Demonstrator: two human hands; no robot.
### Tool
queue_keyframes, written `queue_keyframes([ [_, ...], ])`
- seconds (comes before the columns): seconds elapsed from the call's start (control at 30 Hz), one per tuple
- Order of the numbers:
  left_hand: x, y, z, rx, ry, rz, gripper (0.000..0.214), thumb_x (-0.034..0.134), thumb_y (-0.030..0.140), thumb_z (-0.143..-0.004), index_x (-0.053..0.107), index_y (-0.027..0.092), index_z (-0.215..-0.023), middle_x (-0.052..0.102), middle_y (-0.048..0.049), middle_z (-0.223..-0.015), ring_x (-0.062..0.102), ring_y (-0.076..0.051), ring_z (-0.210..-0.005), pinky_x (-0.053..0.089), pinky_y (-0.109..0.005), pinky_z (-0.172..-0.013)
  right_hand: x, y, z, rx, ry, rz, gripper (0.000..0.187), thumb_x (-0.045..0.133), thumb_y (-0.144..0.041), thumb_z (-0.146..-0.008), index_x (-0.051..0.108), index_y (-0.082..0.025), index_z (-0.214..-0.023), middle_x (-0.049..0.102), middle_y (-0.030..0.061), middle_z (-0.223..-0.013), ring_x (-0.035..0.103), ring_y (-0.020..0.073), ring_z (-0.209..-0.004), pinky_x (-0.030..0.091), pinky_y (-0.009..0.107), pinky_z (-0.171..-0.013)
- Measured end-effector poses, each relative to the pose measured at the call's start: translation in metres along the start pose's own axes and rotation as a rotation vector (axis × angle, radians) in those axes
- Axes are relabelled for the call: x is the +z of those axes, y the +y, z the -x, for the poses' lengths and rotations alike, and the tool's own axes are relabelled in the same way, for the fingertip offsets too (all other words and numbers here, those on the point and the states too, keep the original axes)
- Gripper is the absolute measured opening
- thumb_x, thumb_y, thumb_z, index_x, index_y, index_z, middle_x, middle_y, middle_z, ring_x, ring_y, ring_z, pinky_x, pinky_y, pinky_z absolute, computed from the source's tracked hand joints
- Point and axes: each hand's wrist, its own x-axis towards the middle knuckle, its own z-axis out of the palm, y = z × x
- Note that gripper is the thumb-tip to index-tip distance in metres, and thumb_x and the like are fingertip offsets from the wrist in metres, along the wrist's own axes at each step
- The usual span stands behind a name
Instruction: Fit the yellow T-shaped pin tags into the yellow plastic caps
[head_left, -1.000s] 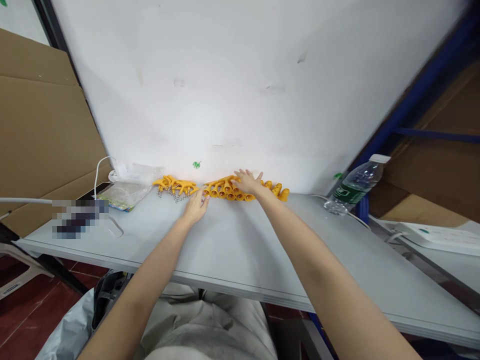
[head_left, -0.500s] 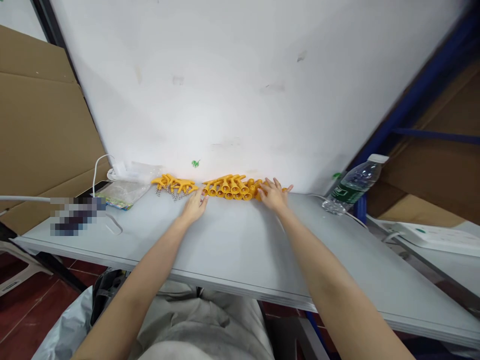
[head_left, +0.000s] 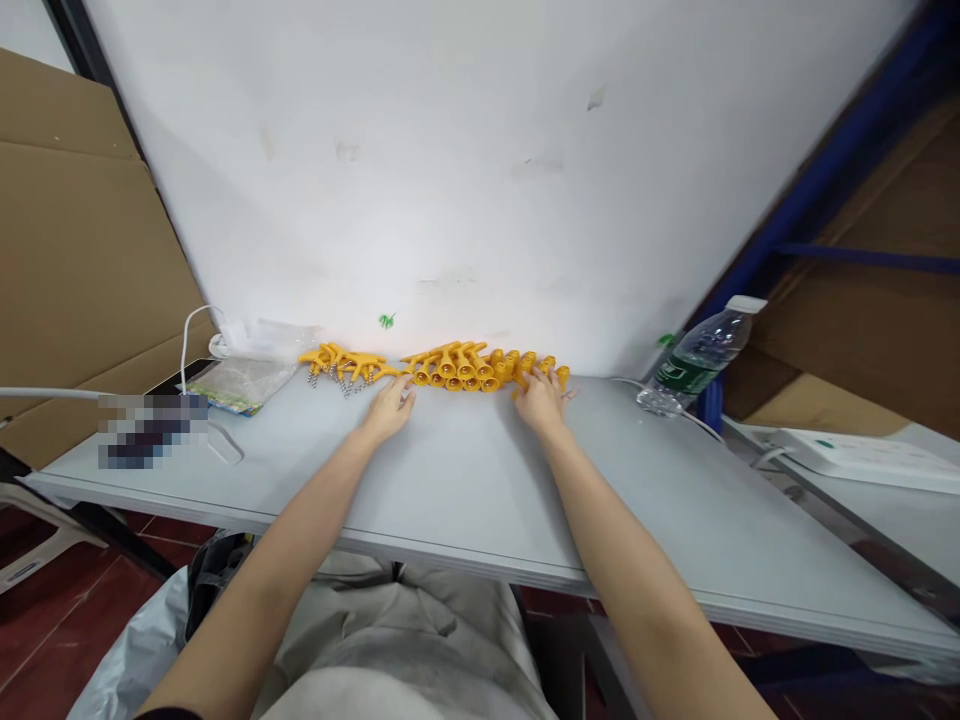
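A white panel (head_left: 450, 180) is standing behind a pale grey worktop (head_left: 465, 480) and is bearing smudges and a green mark (head_left: 386, 321). Yellow pieces (head_left: 486, 372) are lying along the panel's foot in three groups. The left hand (head_left: 388, 408) is resting half spread, thumb apart, with nothing seen in its grasp. The chained group (head_left: 352, 358) is lying at its ten to eleven o'clock; the stacked group (head_left: 448, 370), flared mouths facing six o'clock, is lying at its two o'clock. Fingertip contact there cannot be confirmed. The right hand (head_left: 541, 402) is bending its fingers over the right-hand group (head_left: 529, 360), at its twelve o'clock; whether it is gripping a piece cannot be told. At its two to three o'clock, a clear bottle (head_left: 716, 335) is carrying a green label (head_left: 684, 375), lettering illegible. A plastic packet (head_left: 244, 378), far left, is showing coloured print, likewise unreadable.
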Motion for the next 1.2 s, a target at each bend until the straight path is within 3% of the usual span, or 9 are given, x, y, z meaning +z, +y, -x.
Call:
queue_keyframes([
  [0.13, -0.004, 0.01, 0.004, 0.038, -0.091, -0.086, 0.036, 0.044, 0.021, -0.091, 0.058, 0.017, -0.124, 0.062, -0.0115, -0.123, 0.065, -0.02, -0.092, 0.052, -0.037, -0.092, -0.008, 0.004, -0.001, 0.048, -0.077, -0.127, 0.027, 0.047, -0.018, -0.091, 0.069, -0.018, -0.107, 0.066, 0.0159, -0.113, 0.06, 0.0311, -0.11, 0.041, 0.051, -0.096],
  [0.3, -0.013, 0.032, 0.006, 0.126, -0.343, -0.288, 0.04, 0.042, 0.023, -0.092, 0.056, 0.016, -0.129, 0.061, -0.0125, -0.128, 0.061, -0.025, -0.114, 0.048, -0.038, -0.1, -0.005, 0.003, -0.003, -0.06, -0.059, -0.225, 0.018, 0.05, -0.022, -0.089, 0.064, -0.014, -0.098, 0.066, 0.018, -0.104, 0.061, 0.0301, -0.099, 0.045, 0.043, -0.086],
  [0.47, -0.03, 0.044, -0.017, 0.095, -0.6, -0.395, 0.043, 0.046, 0.031, -0.092, 0.055, 0.018, -0.132, 0.064, -0.011, -0.127, 0.06, -0.024, -0.117, 0.048, -0.034, -0.098, 0.006, 0.001, 0.001, -0.122, -0.178, -0.338, 0.019, 0.067, -0.031, -0.075, 0.058, -0.017, -0.086, 0.065, 0.0102, -0.084, 0.06, 0.0264, -0.078, 0.049, 0.04, -0.075],
  [0.57, -0.043, 0.037, -0.044, 0.095, -0.571, -0.48, 0.039, 0.044, 0.026, -0.092, 0.057, 0.019, -0.128, 0.063, -0.0096, -0.127, 0.061, -0.023, -0.115, 0.046, -0.033, -0.1, 0.011, 0.003, 0.002, -0.146, -0.201, -0.405, 0.026, 0.069, -0.032, -0.071, 0.058, -0.018, -0.09, 0.064, 0.0072, -0.085, 0.059, 0.024, -0.075, 0.049, 0.038, -0.072],
  [0.73, -0.051, 0.002, -0.072, -0.001, -0.36, -0.685, 0.05, 0.039, 0.008, -0.088, 0.051, 0.017, -0.135, 0.046, -0.0158, -0.145, 0.048, -0.027, -0.131, 0.042, -0.042, -0.105, 0.016, 0.008, 0.0, -0.164, -0.215, -0.418, 0.022, 0.066, -0.035, -0.072, 0.057, -0.018, -0.083, 0.062, 0.0078, -0.083, 0.06, 0.0248, -0.077, 0.049, 0.038, -0.073],
  [0.8, -0.047, -0.015, -0.073, -0.044, -0.366, -0.696, 0.058, 0.038, 0.005, -0.086, 0.044, 0.018, -0.142, 0.031, -0.0162, -0.156, 0.032, -0.031, -0.143, 0.036, -0.05, -0.11, 0.018, 0.01, -0.001, -0.17, -0.217, -0.415, 0.021, 0.065, -0.036, -0.073, 0.055, -0.019, -0.081, 0.062, 0.0078, -0.083, 0.06, 0.0256, -0.077, 0.049, 0.039, -0.073],
  [0.87, -0.04, -0.029, -0.072, -0.135, -0.422, -0.665, 0.063, 0.039, 0.003, -0.083, 0.042, 0.02, -0.144, 0.026, -0.015, -0.159, 0.026, -0.033, -0.145, 0.033, -0.055, -0.111, 0.019, 0.011, -0.001, -0.186, -0.21, -0.408, 0.021, 0.064, -0.037, -0.073, 0.054, -0.02, -0.08, 0.061, 0.0072, -0.081, 0.059, 0.0262, -0.077, 0.05, 0.041, -0.072],
  [0.97, -0.029, -0.042, -0.07, -0.187, -0.409, -0.604, 0.062, 0.041, 0.002, -0.08, 0.049, 0.022, -0.138, 0.036, -0.015, -0.154, 0.029, -0.033, -0.144, 0.034, -0.059, -0.109, 0.02, 0.012, -0.001, -0.211, -0.189, -0.39, 0.021, 0.064, -0.038, -0.074, 0.051, -0.022, -0.076, 0.06, 0.0071, -0.081, 0.059, 0.0264, -0.077, 0.05, 0.041, -0.072],
  [1.2, -0.022, -0.041, -0.077, -0.198, -0.284, -0.584, 0.042, 0.045, 0.004, -0.08, 0.061, 0.013, -0.118, 0.052, -0.021, -0.129, 0.046, -0.032, -0.126, 0.043, -0.047, -0.101, 0.017, 0.008, 0.002, -0.2, -0.189, -0.366, 0.023, 0.063, -0.039, -0.074, 0.048, -0.022, -0.073, 0.058, 0.004, -0.078, 0.057, 0.0221, -0.075, 0.049, 0.036, -0.07],
])
